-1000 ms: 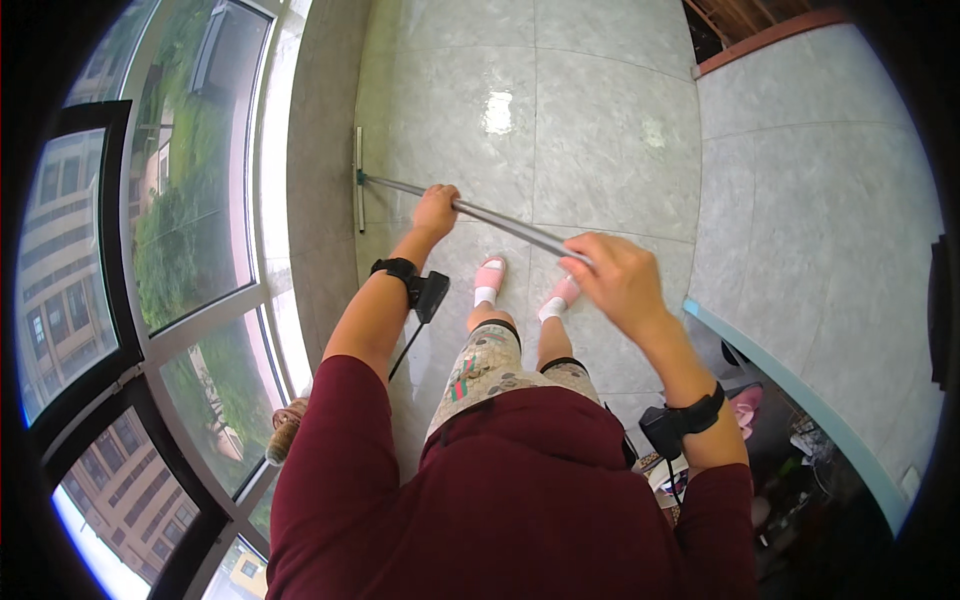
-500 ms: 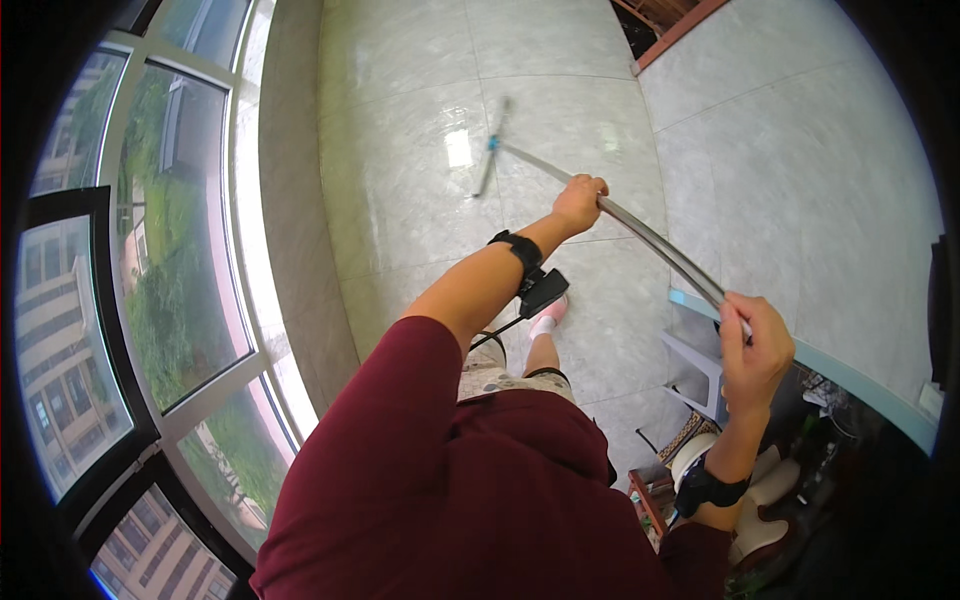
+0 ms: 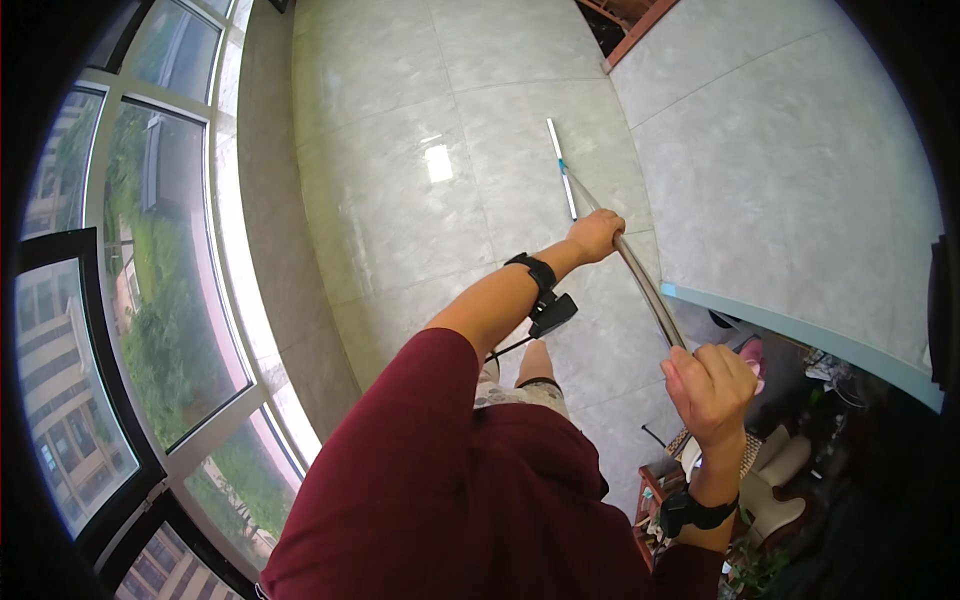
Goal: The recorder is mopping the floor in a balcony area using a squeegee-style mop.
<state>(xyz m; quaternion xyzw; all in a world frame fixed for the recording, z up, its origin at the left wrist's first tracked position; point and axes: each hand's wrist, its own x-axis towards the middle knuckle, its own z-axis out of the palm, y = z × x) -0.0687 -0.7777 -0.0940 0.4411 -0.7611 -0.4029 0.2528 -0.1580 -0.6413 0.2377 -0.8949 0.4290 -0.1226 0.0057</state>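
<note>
A floor squeegee with a long metallic pole slants across the view in front of me. Its thin straight blade lies on the grey tiled floor, joined to the pole by a small blue piece. My left hand is wrapped round the middle of the pole. Closer to me and farther right, my right hand grips the pole's upper end, which its fingers partly hide. Each wrist carries a black strap, and a small black box sits by the left one.
Tall framed windows run along the left above a grey ledge. A grey tiled wall with a pale blue lower edge stands at right. Below it are pink footwear, a small reddish wooden stand and beige seats.
The squeegee blade has moved right across the floor, toward the wall, and its tilt has changed. Both hands have come nearer to me, still on the pole. The view has shifted slightly.
</note>
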